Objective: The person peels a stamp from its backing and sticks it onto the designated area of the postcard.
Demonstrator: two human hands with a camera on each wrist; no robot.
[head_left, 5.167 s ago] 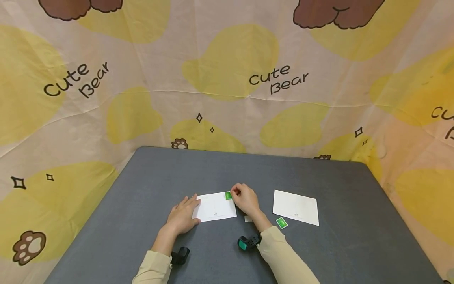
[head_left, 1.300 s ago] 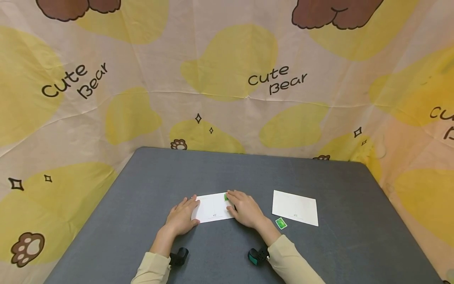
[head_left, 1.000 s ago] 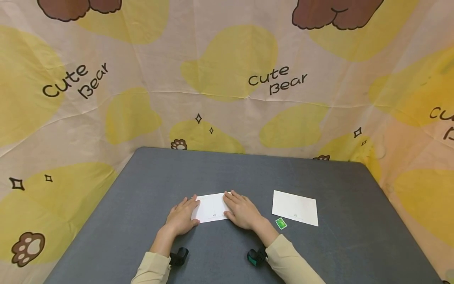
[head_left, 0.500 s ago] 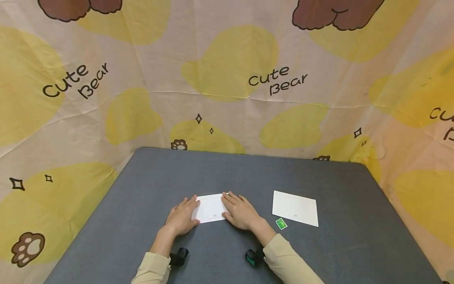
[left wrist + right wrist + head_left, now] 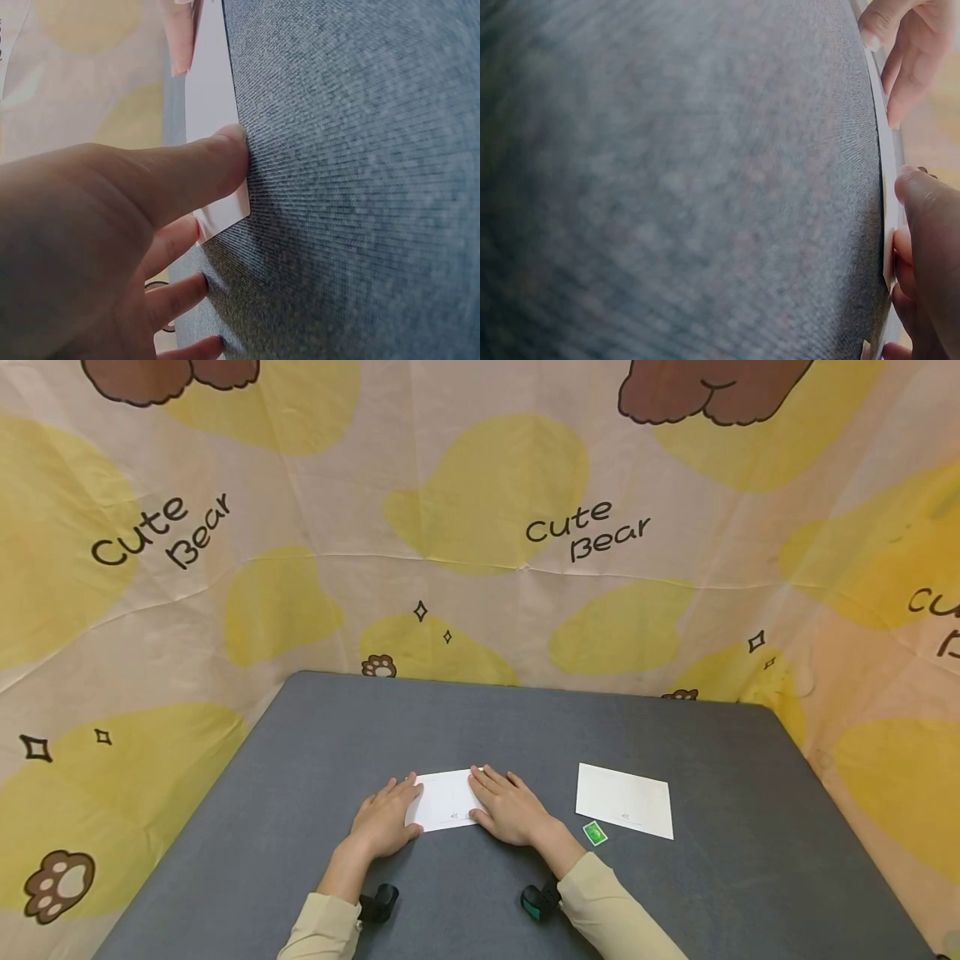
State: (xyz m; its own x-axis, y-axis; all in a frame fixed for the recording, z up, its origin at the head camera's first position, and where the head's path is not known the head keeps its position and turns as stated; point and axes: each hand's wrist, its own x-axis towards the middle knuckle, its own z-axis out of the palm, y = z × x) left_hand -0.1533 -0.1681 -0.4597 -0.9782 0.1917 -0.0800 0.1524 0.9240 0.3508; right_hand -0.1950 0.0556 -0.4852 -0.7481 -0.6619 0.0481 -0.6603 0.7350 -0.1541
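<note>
While two white cards and one loose green stamp [image 5: 595, 832] lie on the grey table [image 5: 480, 718], both hands rest flat with fingers straight on the near card [image 5: 446, 799], the left hand [image 5: 384, 818] on its left edge and the right hand [image 5: 512, 808] covering its right end. Only the head view shows the far card [image 5: 624, 799] and the stamp, both beyond the right hand; the left wrist view shows the left thumb [image 5: 187, 176] pressing the card's corner.

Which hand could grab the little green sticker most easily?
Probably the right hand. The green sticker lies on the table just to its right, by the second white card. The left hand rests flat on the far side of the near card.
</note>
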